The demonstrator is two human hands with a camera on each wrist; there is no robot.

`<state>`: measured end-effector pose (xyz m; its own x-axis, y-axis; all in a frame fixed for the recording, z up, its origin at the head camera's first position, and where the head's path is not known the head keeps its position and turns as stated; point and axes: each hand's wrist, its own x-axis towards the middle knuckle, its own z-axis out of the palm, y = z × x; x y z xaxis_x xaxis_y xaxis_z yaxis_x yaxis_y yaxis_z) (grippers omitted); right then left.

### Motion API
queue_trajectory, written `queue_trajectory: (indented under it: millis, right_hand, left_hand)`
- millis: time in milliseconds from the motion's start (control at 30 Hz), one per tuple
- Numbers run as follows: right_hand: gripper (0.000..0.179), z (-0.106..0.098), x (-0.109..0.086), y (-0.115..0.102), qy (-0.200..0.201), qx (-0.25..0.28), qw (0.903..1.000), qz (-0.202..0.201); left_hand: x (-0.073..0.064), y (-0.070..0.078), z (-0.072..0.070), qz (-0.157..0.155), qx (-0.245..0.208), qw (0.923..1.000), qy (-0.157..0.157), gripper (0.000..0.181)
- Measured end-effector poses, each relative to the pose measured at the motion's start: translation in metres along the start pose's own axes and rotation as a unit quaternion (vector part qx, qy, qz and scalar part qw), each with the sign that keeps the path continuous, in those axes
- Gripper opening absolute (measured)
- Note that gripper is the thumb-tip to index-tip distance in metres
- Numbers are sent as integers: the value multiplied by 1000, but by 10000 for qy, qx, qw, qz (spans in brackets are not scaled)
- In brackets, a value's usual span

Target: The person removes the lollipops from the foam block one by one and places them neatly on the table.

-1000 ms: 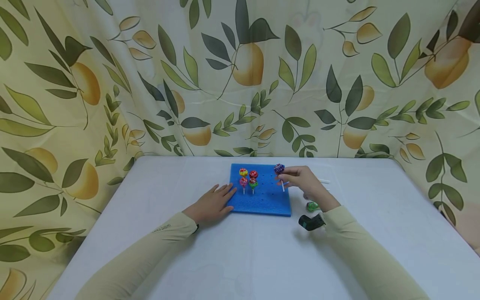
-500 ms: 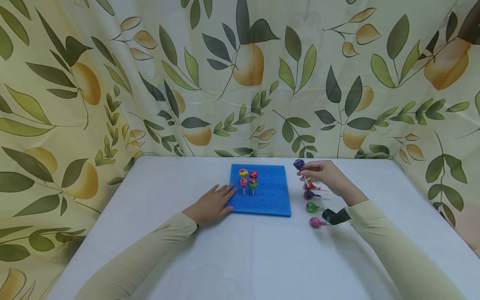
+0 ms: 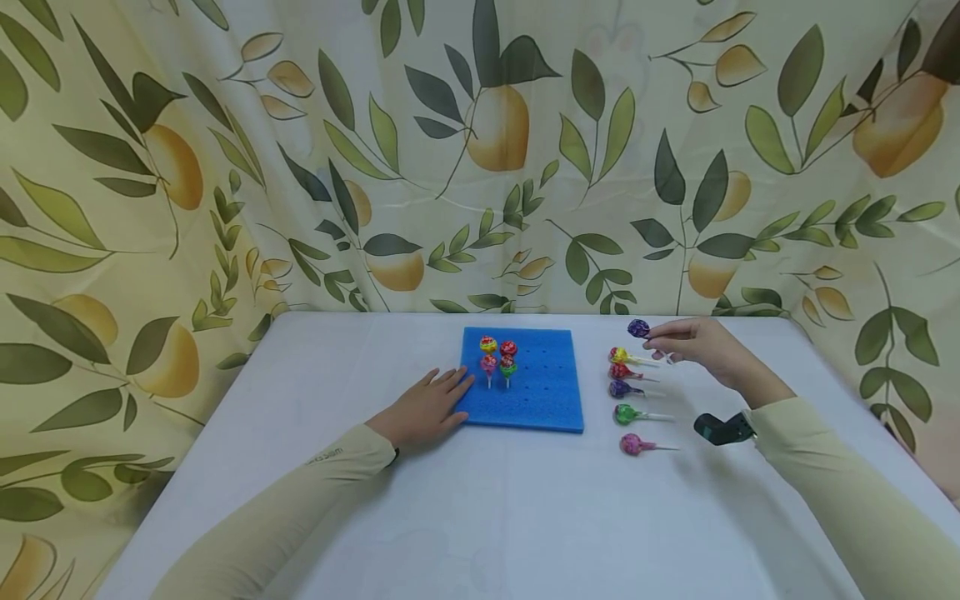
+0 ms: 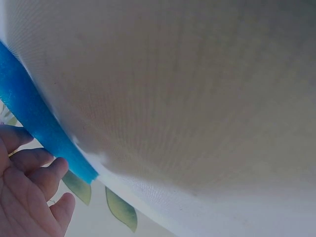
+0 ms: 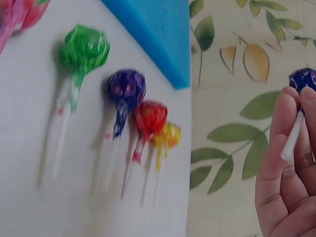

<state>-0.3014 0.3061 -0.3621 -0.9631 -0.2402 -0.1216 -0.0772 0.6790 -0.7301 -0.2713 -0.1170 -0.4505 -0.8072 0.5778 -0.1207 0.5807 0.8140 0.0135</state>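
My right hand [image 3: 705, 346] pinches a purple lollipop [image 3: 638, 328] just under its wrapped head, above the table at the far right of the row. In the right wrist view its white stick [image 5: 292, 138] points down past the fingers. My left hand [image 3: 423, 408] rests with spread fingers on the left edge of a blue foam board [image 3: 543, 404]. Several lollipops stand upright in the board's left part: a yellow-red one [image 3: 488, 343], a red one [image 3: 508, 347], a pink one [image 3: 488, 364] and a green one [image 3: 507, 367].
Right of the board, more lollipops lie in a column, sticks to the right: yellow [image 3: 618, 355], red [image 3: 621, 372], purple [image 3: 619, 389], green [image 3: 626, 413] and pink [image 3: 632, 444]. Small holes dot the board. A patterned curtain [image 3: 600, 192] hangs behind the white table [image 3: 517, 517].
My right hand has carried the purple lollipop from above the board's right side rightward past the column of lollipops, uncovering them. The left hand has stayed in place.
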Motion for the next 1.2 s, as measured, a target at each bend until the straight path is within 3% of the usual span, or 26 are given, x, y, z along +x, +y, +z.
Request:
queue_trajectory:
  millis: [800,1067,1200]
  right_hand:
    - [57,-36,1,71,-69,996,9915,839]
    - [31,-36,8,90,-247,1537,9823,1039]
    - [33,-32,11,96,-307,1567,9814,1064]
  left_hand:
    - [-1,0,0,15,0,10000,24,65]
    - [-1,0,-1,-15,-61,10000,-28,65]
    - [0,1,-1,-2,-37,10000,-42,65]
